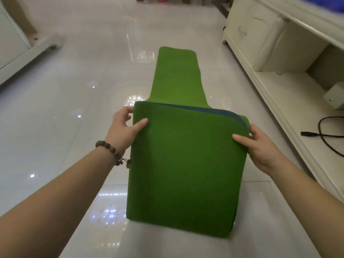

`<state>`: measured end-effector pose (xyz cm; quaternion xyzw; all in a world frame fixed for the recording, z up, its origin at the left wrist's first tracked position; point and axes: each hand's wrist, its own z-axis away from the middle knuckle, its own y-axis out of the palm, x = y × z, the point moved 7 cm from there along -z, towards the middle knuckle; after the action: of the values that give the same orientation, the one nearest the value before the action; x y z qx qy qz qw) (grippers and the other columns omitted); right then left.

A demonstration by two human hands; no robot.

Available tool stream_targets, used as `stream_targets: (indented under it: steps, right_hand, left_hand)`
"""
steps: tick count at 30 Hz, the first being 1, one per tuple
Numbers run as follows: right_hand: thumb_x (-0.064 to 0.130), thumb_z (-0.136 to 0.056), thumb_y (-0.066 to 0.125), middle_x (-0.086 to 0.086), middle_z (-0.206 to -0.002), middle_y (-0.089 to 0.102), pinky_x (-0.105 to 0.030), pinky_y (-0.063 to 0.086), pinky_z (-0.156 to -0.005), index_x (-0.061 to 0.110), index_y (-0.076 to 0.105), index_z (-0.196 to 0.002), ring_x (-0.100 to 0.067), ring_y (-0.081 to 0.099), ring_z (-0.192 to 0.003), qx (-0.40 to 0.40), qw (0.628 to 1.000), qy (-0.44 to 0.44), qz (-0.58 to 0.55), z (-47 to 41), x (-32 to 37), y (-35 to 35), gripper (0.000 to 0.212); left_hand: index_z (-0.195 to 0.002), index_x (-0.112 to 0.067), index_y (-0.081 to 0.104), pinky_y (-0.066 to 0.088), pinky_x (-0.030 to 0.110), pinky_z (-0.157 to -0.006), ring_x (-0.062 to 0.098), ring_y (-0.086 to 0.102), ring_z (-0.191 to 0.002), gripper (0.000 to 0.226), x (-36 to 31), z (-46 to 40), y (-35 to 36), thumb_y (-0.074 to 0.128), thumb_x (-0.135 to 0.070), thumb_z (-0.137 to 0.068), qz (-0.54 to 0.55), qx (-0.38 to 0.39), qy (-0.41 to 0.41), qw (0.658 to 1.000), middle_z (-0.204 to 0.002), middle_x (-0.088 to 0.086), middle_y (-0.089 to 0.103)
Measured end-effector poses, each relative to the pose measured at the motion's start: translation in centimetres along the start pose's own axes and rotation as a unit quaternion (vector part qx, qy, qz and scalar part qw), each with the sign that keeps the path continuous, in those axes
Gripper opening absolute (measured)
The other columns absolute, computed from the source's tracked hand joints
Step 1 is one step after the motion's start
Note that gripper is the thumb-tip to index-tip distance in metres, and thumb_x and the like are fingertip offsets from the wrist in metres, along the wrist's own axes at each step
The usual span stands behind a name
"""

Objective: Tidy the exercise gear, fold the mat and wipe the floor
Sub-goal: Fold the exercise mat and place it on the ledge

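Note:
A green exercise mat [186,164] with a blue underside lies lengthwise on the glossy white tiled floor [74,108]. Its near part is folded over into a thick raised stack, and the far part stretches flat away from me. My left hand [124,127], with a bead bracelet on the wrist, grips the stack's upper left corner. My right hand [260,146] grips the upper right corner, thumb on top. A blue edge shows along the top fold.
A cream low cabinet [260,43] runs along the right, its shelf holding a black cable [323,135] and a small white box [335,97]. A white furniture base [28,51] stands at the left. Wooden legs and a pink object are at the far end.

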<state>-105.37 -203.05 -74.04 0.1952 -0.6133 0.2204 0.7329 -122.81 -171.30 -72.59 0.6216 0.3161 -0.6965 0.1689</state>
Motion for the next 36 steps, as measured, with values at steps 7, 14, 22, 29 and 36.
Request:
stream_targets:
  steps: [7,14,22,29,36]
  right_hand:
    - [0.025,-0.061,0.081,0.03,-0.14,0.041,-0.021,0.042,-0.101,0.034,0.039,-0.142,0.004,0.043,-0.127,0.031,0.993,-0.089,0.074,6.7,4.4,-0.7,0.092]
    - [0.009,-0.076,0.055,0.02,-0.096,0.064,-0.012,0.05,-0.077,0.033,0.052,-0.115,-0.001,0.061,-0.097,-0.016,0.973,-0.207,0.101,10.1,9.9,-1.2,0.046]
    - [0.057,-0.085,0.056,0.013,-0.109,0.053,-0.043,0.05,-0.09,0.035,0.042,-0.116,-0.017,0.054,-0.105,-0.122,0.923,-0.339,0.137,12.2,11.5,-1.9,0.041]
    - [0.022,-0.098,0.047,0.023,-0.095,0.05,-0.017,0.043,-0.075,0.024,0.043,-0.114,0.007,0.051,-0.087,-0.252,0.87,-0.369,0.209,9.2,10.8,-2.1,0.016]
    - [0.028,-0.097,0.049,0.001,-0.106,0.054,-0.032,0.047,-0.08,0.013,0.04,-0.123,-0.011,0.054,-0.094,-0.258,0.888,-0.292,0.244,2.0,7.7,-0.8,0.031]
  left_hand:
    - [-0.094,-0.041,0.051,0.021,0.039,-0.118,0.002,0.017,-0.145,0.036,-5.4,6.2,-2.9,0.076,-0.051,-0.07,-0.082,0.067,0.19,0.976,-0.159,-0.016,0.017]
    - [-0.102,-0.028,0.049,0.048,0.042,-0.095,0.016,0.06,-0.108,0.032,-10.0,8.8,-2.2,0.07,-0.032,-0.078,0.035,0.122,0.248,0.96,-0.105,-0.013,0.065]
    - [-0.102,-0.027,0.038,0.052,0.026,-0.068,0.003,0.06,-0.081,0.027,-12.8,10.0,-0.4,0.058,-0.03,-0.084,0.063,0.074,0.313,0.945,-0.092,-0.021,0.061]
    - [-0.128,-0.027,0.032,0.058,0.034,-0.067,0.022,0.068,-0.079,0.06,-10.3,6.7,0.2,0.07,-0.028,-0.081,0.123,-0.05,0.23,0.964,-0.101,0.016,0.063]
    - [-0.123,-0.03,0.049,0.054,0.032,-0.09,0.011,0.064,-0.106,0.076,2.6,3.2,4.7,0.078,-0.06,-0.06,0.054,0.136,-0.058,0.988,-0.117,-0.01,0.063]
